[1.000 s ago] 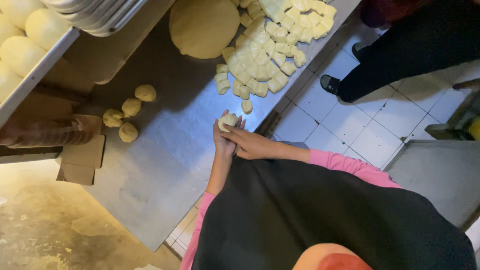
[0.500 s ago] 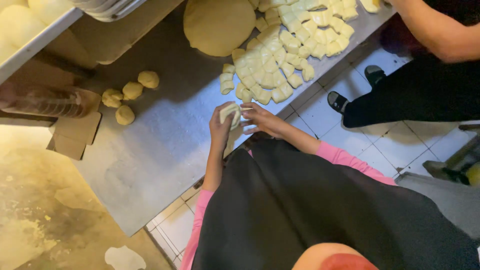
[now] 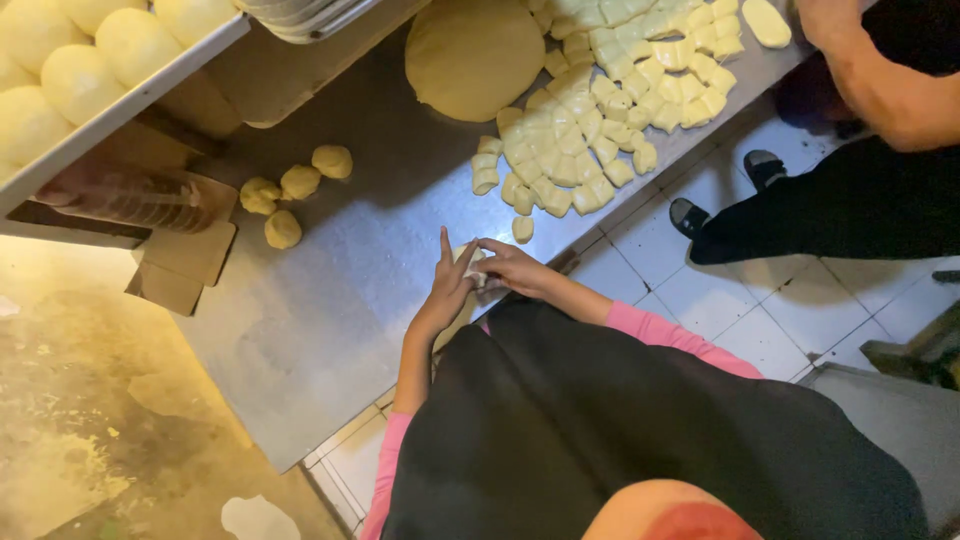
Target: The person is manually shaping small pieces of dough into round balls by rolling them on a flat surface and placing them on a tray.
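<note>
Dough piece (image 3: pixel 474 272), small, pale, cupped between hands

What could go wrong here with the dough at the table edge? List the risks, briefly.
1. The left hand and right hand work the dough piece right at the edge of the steel table; a slip could drop it onto the tiled floor.
2. One loose cut piece also lies near that edge and might get knocked off.
3. The cut dough pile is packed tight, so pieces may stick together.
</note>
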